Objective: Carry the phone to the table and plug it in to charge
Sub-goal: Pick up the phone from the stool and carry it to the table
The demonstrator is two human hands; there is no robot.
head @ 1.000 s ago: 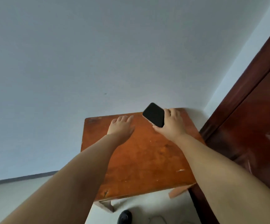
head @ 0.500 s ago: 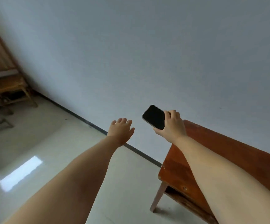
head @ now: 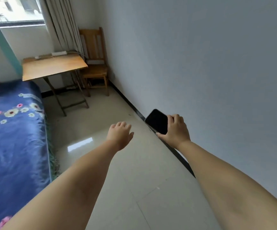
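While the left hand (head: pixel 120 136) spreads empty, the right hand (head: pixel 176 130) grips the phone (head: pixel 156 121).

Two hands show: the left hand (head: pixel 120 135) bare and spread, the right hand (head: pixel 176 130) gripping one phone (head: pixel 156 121), its screen dark. There is one table (head: pixel 51 68) at the far left, and on its far edge one white power strip (head: pixel 59 53) and one small white item (head: pixel 37 57) too small to identify. One wooden chair (head: pixel 95 63) stands just right of the table. One bed (head: pixel 13 130) with a blue flowered cover lies at the left. One window (head: pixel 13 10) and one curtain (head: pixel 63 24) are at the far end.
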